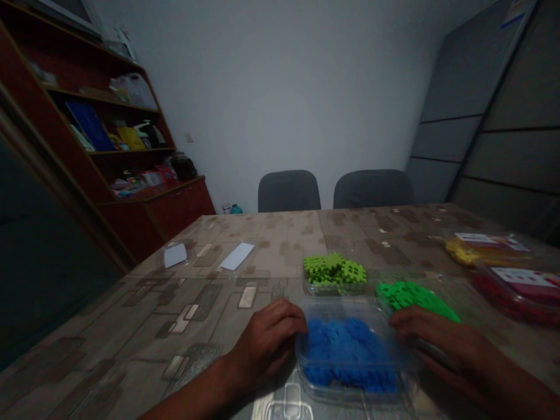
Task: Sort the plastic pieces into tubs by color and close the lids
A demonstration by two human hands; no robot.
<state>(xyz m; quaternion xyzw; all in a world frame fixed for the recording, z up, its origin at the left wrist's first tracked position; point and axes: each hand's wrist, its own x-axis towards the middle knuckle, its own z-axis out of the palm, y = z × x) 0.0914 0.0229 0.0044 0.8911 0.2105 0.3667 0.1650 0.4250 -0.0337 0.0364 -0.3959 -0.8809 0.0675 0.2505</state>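
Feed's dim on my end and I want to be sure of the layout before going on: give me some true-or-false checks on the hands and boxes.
1. Both hands touch the clear box of blue pieces. True: left hand at its left side, right hand at its right.
2. That box is the farthest from the person. False: it is the nearest; the lime-green pieces lie beyond it.
3. The right hand holds a red piece. False: nothing red is in it; the red pack lies at the far right.
4. Two grey chairs stand at the table's far side. True.
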